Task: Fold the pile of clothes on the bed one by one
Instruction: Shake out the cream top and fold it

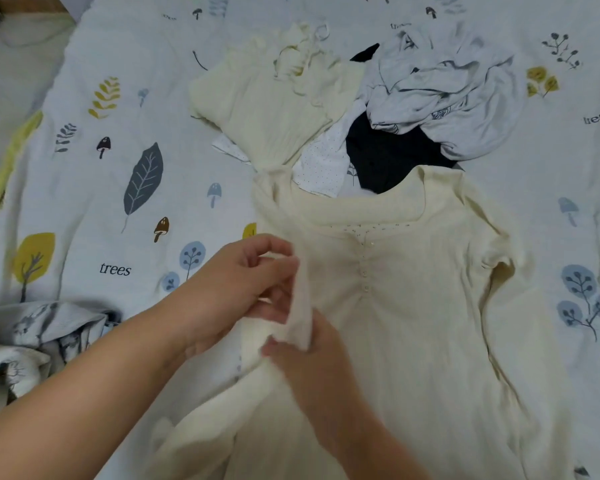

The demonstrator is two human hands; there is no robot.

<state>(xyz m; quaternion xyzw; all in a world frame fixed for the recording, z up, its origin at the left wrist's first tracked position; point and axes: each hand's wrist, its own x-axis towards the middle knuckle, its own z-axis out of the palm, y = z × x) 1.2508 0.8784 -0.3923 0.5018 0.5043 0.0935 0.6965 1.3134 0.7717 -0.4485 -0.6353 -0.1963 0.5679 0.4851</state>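
A cream buttoned top (413,306) lies face up on the bed, neckline away from me, its right sleeve spread flat. My left hand (243,289) pinches the top's left sleeve, which is bunched and lifted. My right hand (312,358) grips the same sleeve just below. Beyond the top lies the pile: a cream ruffled garment (271,98), a white dotted piece (323,164), a dark garment (392,157) and a crumpled pale grey garment (447,91).
The bed is covered by a white sheet (118,168) printed with leaves, mushrooms and trees. A grey-and-white patterned garment (42,341) sits crumpled at the lower left. The bed's left edge (11,157) runs diagonally, with a yellow-green trim.
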